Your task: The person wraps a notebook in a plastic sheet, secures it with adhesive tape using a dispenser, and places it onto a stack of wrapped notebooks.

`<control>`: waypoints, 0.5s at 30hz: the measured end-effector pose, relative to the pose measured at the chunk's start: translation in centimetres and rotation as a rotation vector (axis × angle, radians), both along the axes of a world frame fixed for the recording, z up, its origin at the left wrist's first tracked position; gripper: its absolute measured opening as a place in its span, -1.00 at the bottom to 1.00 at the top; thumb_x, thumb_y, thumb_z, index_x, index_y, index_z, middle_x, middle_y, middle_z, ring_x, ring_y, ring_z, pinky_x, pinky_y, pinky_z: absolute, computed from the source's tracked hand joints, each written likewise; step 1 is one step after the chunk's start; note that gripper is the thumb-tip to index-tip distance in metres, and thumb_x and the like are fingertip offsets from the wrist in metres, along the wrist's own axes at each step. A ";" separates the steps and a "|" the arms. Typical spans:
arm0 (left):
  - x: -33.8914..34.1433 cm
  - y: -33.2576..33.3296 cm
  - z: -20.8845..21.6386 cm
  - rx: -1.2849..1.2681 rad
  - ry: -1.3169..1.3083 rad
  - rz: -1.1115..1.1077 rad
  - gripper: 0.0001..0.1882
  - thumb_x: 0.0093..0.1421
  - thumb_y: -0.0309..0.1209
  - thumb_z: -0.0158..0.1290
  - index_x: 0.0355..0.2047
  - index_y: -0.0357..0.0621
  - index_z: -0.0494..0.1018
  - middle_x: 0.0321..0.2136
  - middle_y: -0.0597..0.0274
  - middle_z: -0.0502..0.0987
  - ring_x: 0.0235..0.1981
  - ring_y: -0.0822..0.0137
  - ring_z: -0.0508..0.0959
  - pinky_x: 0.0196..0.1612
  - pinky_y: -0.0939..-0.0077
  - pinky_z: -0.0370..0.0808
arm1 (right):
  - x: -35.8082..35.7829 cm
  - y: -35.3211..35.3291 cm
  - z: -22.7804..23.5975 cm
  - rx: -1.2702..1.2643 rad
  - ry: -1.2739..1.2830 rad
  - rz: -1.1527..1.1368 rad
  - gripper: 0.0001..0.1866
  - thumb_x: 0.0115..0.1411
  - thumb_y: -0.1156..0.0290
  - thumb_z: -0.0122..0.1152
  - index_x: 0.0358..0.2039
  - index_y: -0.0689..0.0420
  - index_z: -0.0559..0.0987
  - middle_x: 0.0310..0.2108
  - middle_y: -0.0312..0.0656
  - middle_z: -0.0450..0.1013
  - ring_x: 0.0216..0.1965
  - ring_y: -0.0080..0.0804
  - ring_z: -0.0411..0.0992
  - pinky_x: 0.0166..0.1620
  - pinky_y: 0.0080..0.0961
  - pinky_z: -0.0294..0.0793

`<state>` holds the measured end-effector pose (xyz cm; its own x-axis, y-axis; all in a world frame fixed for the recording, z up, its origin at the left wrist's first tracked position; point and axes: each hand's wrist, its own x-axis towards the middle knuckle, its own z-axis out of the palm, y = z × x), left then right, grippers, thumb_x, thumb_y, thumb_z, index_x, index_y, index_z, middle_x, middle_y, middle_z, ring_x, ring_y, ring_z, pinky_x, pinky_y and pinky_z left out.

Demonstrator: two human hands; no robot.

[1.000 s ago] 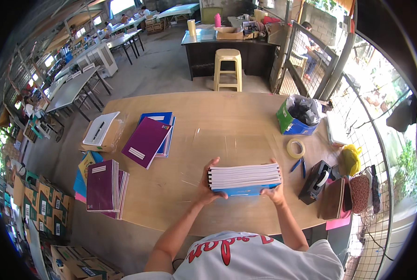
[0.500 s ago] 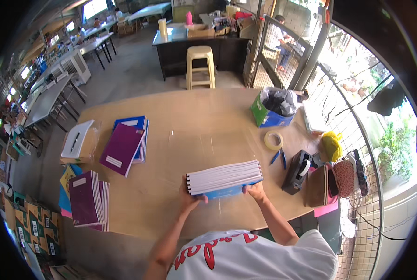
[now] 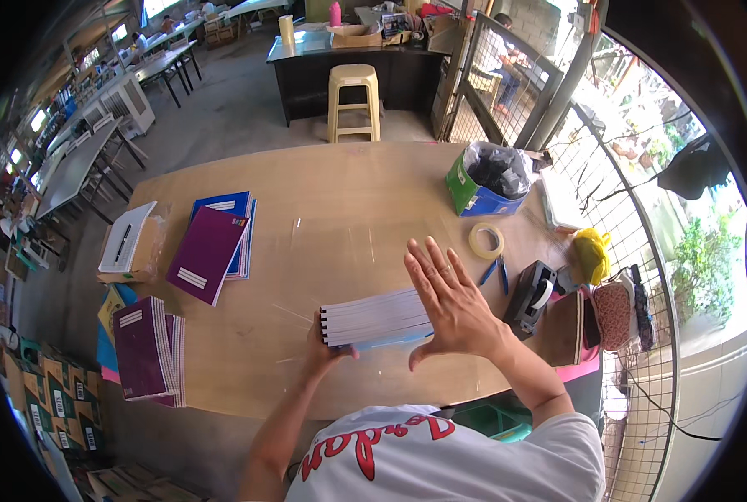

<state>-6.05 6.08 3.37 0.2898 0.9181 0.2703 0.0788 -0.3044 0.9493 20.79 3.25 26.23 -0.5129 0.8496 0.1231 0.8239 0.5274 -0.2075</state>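
A stack of spiral notebooks (image 3: 372, 319) with white page edges and a blue bottom cover lies near the front of the wooden table (image 3: 340, 201). My left hand (image 3: 325, 345) grips its left, spiral-bound end from below. My right hand (image 3: 449, 301) hovers flat with fingers spread over the stack's right end, covering that part.
Purple and blue notebooks (image 3: 210, 247) lie at the left, more purple ones (image 3: 143, 347) overhang the front-left corner beside a white box (image 3: 127, 243). At the right stand a green-blue box with a black bag (image 3: 486, 180), a tape roll (image 3: 486, 241), blue pliers (image 3: 497, 273) and a tape dispenser (image 3: 534, 294). A yellow stool (image 3: 353, 100) stands beyond the table.
My right hand let go of the stack's right end and now hovers open above it. The left hand still holds the left end. The view shifted slightly.
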 end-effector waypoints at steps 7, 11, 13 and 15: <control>-1.7 0.0 -1.1 0.158 0.160 0.057 0.08 -0.42 0.26 0.38 -0.03 -0.26 0.27 -0.22 0.06 0.56 -0.21 0.03 0.62 -0.19 0.23 0.57 | 4.3 -0.2 -8.9 0.178 0.934 -0.144 0.60 -0.53 -0.49 0.41 0.39 0.30 -0.01 0.43 0.19 -0.12 0.47 0.00 -0.22 0.43 -0.03 -0.28; 0.1 1.3 2.1 0.361 0.279 0.099 0.06 -0.42 0.20 0.42 -0.02 -0.26 0.29 -0.26 0.02 0.57 -0.21 0.01 0.62 -0.19 0.23 0.56 | 5.5 -1.3 -28.9 -0.099 1.276 -0.381 0.06 -0.01 -0.02 0.36 0.34 0.31 0.07 0.32 0.08 0.07 0.36 -0.09 -0.01 0.38 -0.19 -0.04; -0.2 -0.7 2.8 0.159 0.268 0.137 0.02 -0.36 0.12 0.46 -0.01 -0.25 0.30 -0.23 -0.02 0.56 -0.21 -0.02 0.61 -0.17 0.23 0.55 | 4.6 -1.3 -29.6 -0.083 1.143 -0.749 -0.23 0.13 0.22 0.15 0.28 0.30 0.13 0.12 -0.01 0.22 0.09 -0.24 0.21 0.14 -0.28 0.24; 0.9 -2.7 6.8 -0.036 0.168 0.183 -0.04 -0.21 0.02 0.47 0.06 -0.25 0.26 -0.13 -0.03 0.53 -0.15 0.02 0.59 -0.09 0.23 0.52 | 4.7 -1.1 -21.6 -0.105 1.219 -0.760 -0.34 0.19 0.22 0.08 0.24 0.26 0.18 -0.22 -0.17 0.38 -0.31 -0.47 0.36 -0.29 -0.46 0.46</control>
<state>-5.10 3.38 10.14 0.1561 0.9675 0.1988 0.2870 -0.2370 0.9281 25.52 2.15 4.66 0.4368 0.8970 0.0677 0.1776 -0.0122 -0.9840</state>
